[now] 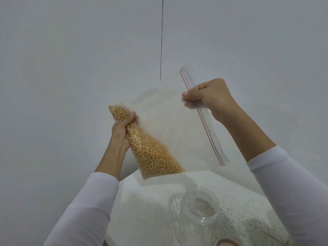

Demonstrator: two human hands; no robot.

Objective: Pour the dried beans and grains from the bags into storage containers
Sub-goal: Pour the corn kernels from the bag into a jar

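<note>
One clear zip bag (pixel 170 125) is held up in the air in front of a pale wall (pixel 71 68), above one open, clear plastic jar (pixel 198 208) that stands on the speckled white desk (pixel 142 201). Two hands hold the bag. The left hand (pixel 122 132) grips its bottom edge, fingers curled round the plastic and the yellow kernels (pixel 152 153) bunched there. The right hand (pixel 211 96) pinches the zip end, thumb and fingers closed on the strip with its red and blue lines.

The bag lies turned sideways: its long axis runs roughly left to right, the mouth end at the right and a little higher, the closed bottom at the left. The zip strip (pixel 204 119) slants from upper left down to lower right. The kernels sit in a wedge along the bag's lower left side, heaped toward its lowest corner, which hangs just above the desk's far edge. The jar's mouth faces up, and it looks empty. Both forearms wear white sleeves (pixel 88 206).
</note>
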